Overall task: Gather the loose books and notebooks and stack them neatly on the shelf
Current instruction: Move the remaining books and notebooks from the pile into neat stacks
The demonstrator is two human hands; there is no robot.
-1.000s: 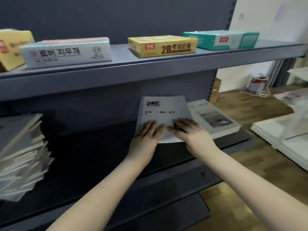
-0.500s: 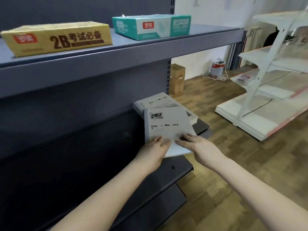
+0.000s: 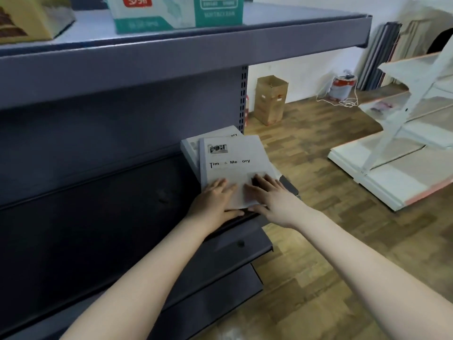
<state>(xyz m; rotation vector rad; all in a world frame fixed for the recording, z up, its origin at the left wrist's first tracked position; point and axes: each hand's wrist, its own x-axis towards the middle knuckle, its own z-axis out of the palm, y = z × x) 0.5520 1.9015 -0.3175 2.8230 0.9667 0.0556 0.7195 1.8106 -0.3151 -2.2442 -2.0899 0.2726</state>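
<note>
A white book [image 3: 235,160] titled "Time & Memory" lies on top of a white stack of books [image 3: 190,149] at the right end of the dark grey lower shelf [image 3: 122,217]. My left hand [image 3: 213,202] holds its near left edge, fingers flat on the cover and thumb along the edge beneath. In the same way, my right hand [image 3: 272,195] holds the near right edge. The top book sits slightly right of and nearer than the one below, whose back and left edges show.
The upper shelf [image 3: 171,57] carries a teal box [image 3: 176,13] and a yellow box [image 3: 27,18]. On the wooden floor to the right stand a cardboard box [image 3: 269,99], a red-and-white can [image 3: 342,87] and white shelf parts [image 3: 404,153].
Both hands carried the book rightward along the lower shelf and set it on the stack at the right end. The view swung right; the pile at far left left the frame.
</note>
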